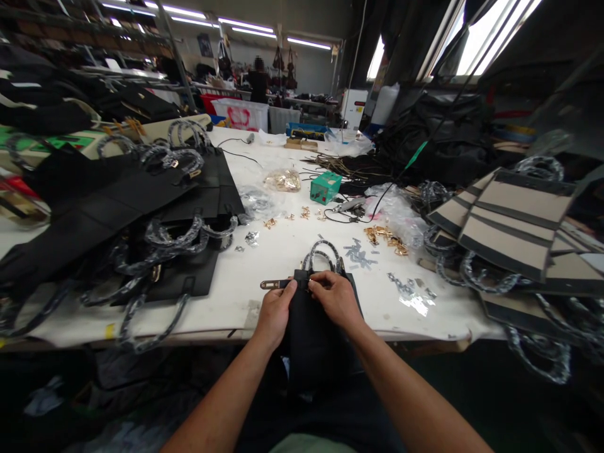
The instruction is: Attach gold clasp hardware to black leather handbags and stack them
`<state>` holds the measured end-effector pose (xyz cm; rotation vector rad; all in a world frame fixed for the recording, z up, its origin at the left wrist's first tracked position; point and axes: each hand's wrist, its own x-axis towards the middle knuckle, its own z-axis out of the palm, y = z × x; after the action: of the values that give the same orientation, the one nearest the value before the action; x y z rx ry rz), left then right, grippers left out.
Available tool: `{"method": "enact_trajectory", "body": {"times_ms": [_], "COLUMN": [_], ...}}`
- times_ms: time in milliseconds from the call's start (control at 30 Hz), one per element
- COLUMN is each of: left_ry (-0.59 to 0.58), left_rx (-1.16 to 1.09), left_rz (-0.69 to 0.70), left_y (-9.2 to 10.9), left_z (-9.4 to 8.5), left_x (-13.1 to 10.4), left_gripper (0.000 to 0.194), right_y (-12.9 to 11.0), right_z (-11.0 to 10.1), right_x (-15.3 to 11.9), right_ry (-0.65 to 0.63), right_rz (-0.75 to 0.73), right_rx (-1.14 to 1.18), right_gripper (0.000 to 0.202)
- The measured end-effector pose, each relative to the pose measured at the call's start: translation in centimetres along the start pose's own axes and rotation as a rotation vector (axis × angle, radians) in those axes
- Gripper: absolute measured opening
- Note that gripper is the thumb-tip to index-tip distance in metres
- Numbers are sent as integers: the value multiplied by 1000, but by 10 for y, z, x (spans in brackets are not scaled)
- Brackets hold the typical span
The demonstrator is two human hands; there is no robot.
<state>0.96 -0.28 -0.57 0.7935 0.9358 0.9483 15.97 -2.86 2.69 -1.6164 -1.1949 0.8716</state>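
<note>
White tabletop (264,242); left hand (275,314) grips black bag (306,336), strap (278,284) crosswise, tip leftward.

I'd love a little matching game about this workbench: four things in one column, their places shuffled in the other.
Things
1. Green box
2. Beige-and-black panels
3. Black bag piece
4. White bin with red marking

Places
A. Piled at the right side of the table
B. In the background, beyond the table
C. Between the left hand and right hand
D. Standing mid-table

Pairs: 1-D, 2-A, 3-C, 4-B
</note>
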Motion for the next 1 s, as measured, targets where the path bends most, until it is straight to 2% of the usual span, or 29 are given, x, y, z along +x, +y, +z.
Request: {"method": "enact_trajectory", "body": {"times_ms": [133,367,533,633,700,833,1000], "left_ry": [-29,-6,19,16,54,140,148], "left_rx": [-24,68,122,85,61,78,190], "left_rz": [12,14,64,21,7,63,158], "left_y": [1,-2,0,2,3,4,6], "left_z": [0,-3,-2,-1,0,3,6], "left_x": [2,4,2,1,0,-1,-3], "left_gripper": [50,50,52,56,57,51,36], "right_y": [-6,-15,-19,-18,-15,-12,-25], "right_z": [0,-2,-2,1,4,9,5], "right_x": [1,5,10,11,10,6,13], "right_ry": [-2,-1,-1,-33,-32,52,21], "right_rz": [20,28,-57,24,79,23,-50], "right_rx": [-7,-87,-230,-152,-78,-90,-321], "right_gripper": [20,17,13,13,15,17,10]}}
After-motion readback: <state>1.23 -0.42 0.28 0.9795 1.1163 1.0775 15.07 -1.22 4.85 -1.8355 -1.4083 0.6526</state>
